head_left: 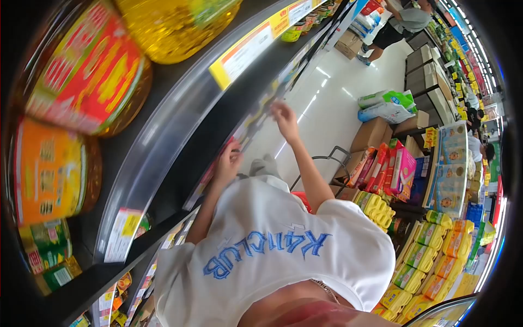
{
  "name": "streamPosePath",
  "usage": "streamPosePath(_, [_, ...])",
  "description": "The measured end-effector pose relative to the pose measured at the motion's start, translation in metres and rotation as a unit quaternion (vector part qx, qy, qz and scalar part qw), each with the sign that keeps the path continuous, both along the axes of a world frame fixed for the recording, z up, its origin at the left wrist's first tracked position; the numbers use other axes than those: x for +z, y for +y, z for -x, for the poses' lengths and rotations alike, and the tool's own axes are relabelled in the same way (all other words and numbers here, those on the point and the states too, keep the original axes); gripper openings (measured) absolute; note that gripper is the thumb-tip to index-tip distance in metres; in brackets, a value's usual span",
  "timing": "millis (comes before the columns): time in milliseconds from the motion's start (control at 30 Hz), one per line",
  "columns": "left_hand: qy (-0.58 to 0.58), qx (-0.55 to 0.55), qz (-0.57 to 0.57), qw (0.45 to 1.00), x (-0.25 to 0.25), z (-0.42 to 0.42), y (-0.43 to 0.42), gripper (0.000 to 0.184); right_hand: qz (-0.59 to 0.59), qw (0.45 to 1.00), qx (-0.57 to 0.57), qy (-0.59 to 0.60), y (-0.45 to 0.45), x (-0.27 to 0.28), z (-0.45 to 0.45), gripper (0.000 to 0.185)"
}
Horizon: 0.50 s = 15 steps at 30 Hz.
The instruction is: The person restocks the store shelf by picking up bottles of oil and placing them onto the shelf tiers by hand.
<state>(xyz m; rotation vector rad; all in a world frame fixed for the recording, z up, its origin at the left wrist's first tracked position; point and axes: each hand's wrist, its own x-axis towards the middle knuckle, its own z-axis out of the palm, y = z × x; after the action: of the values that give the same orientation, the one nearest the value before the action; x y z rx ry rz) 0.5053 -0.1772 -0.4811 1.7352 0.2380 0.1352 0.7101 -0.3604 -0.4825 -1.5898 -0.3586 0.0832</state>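
My left hand (229, 162) is beside the dark shelf edge, its fingers loosely bent and apart, with nothing visible in it. A blurred red and pink strip on the shelving is right next to it; touching or not, I cannot tell. My right hand (285, 119) hangs in the air over the aisle floor, fingers loosely curled but apart, holding nothing visible. Large oil bottles, one with a red label (87, 71) and one with an orange label (49, 169), stand on the shelf at the left. A yellow price tag (245, 57) runs along the shelf's clear front rail (147, 147).
A black basket or cart handle (332, 158) is beside my right arm. Cartons (370, 134), red and pink packs (381, 169) and yellow packs (376, 210) are stacked at the right. Wrapped bags (387, 106) lie on the floor. Another person (403, 24) stands farther up the aisle.
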Motion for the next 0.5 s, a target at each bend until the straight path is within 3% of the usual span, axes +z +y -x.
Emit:
streamPosePath(100, [0.016, 0.014, -0.024, 0.999, -0.005, 0.0, -0.01, 0.049, -0.007, 0.993, -0.044, -0.106, 0.025, 0.047, -0.078, 0.022])
streamPosePath(133, [0.018, 0.057, 0.031, 0.998, -0.003, -0.003, -0.015, 0.044, -0.028, 0.989, -0.056, -0.137, 0.036, 0.06, -0.107, 0.023])
streamPosePath(200, [0.036, 0.105, 0.055, 0.992, 0.0, -0.012, -0.018, 0.036, -0.018, 0.983, -0.024, -0.181, 0.056, 0.088, -0.168, 0.043])
streamPosePath(267, [0.047, 0.177, 0.115, 0.976, 0.006, -0.026, -0.025, 0.026, 0.079, 0.97, -0.029, -0.228, 0.077, 0.112, -0.226, 0.065])
streamPosePath(300, [0.06, 0.206, 0.134, 0.967, 0.008, -0.033, -0.028, 0.027, 0.055, 0.924, -0.03, -0.376, 0.098, 0.087, -0.282, 0.061])
streamPosePath(400, [0.085, 0.265, 0.157, 0.948, 0.0, -0.053, -0.038, 0.031, -0.003, 0.964, 0.115, -0.241, 0.135, 0.067, -0.348, 0.042])
streamPosePath(433, [0.078, 0.257, 0.106, 0.957, 0.005, -0.061, -0.046, 0.031, 0.057, 0.896, 0.086, -0.431, 0.158, 0.044, -0.382, 0.036])
streamPosePath(467, [0.072, 0.249, 0.057, 0.964, 0.013, -0.072, -0.059, 0.031, 0.093, 0.793, 0.012, -0.602, 0.18, 0.021, -0.416, 0.032])
streamPosePath(500, [0.065, 0.241, 0.008, 0.968, 0.025, -0.085, -0.07, 0.031, 0.058, 0.827, 0.02, -0.559, 0.182, 0.022, -0.413, 0.031])
